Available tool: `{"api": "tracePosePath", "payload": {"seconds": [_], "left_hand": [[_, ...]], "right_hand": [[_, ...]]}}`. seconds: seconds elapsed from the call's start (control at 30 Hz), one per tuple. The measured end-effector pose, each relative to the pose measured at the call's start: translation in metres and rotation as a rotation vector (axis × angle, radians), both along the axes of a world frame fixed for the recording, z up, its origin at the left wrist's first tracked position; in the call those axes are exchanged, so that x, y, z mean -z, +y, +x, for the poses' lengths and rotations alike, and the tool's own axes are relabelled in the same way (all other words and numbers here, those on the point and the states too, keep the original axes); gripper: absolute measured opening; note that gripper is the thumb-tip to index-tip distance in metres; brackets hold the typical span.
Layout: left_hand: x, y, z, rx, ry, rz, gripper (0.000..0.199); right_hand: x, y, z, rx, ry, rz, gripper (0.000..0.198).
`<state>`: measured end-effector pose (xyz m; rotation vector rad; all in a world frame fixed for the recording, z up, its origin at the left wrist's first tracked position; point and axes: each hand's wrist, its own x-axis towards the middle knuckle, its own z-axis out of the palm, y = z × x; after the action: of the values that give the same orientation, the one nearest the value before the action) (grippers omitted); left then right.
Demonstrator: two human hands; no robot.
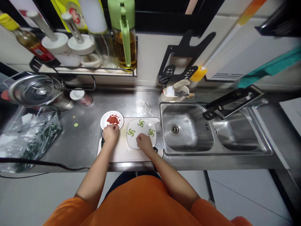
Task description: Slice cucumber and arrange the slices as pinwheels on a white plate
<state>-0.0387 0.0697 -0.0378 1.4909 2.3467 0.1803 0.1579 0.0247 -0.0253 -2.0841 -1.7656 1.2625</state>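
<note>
A small round white plate (102, 121) holds a heap of small red pieces (113, 119) that look like goji berries. My left hand (111, 135) is closed over the near rim of this plate, fingertips bent in beside the red heap; whatever they pinch is hidden. To its right, a square white plate (141, 133) carries pinwheels of green cucumber slices (141, 123), spaced around its border. Above the near right part of that plate, my right hand (144, 142) is closed with fingers curled, and I cannot make out anything in it. Both plates rest on a pale cutting board (119, 153).
A double steel sink (188, 150) with a black tap (225, 105) lies to the right. On the left are a plastic bag of greens (44, 135), a lidded pot (41, 91) and a small jar (81, 97). Bottles, including an oil bottle (124, 47), line a rack behind.
</note>
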Motion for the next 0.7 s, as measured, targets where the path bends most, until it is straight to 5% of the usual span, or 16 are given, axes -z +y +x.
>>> {"api": "tracePosePath", "payload": {"seconds": [0.3, 0.7], "left_hand": [[-0.008, -0.006, 0.003, 0.022, -0.028, 0.055, 0.031], [-0.007, -0.05, 0.049, 0.158, -0.392, 0.239, 0.018]], "right_hand": [[0.005, -0.002, 0.004, -0.036, -0.006, 0.041, 0.012], [0.011, 0.004, 0.003, 0.02, 0.05, 0.102, 0.013]]}}
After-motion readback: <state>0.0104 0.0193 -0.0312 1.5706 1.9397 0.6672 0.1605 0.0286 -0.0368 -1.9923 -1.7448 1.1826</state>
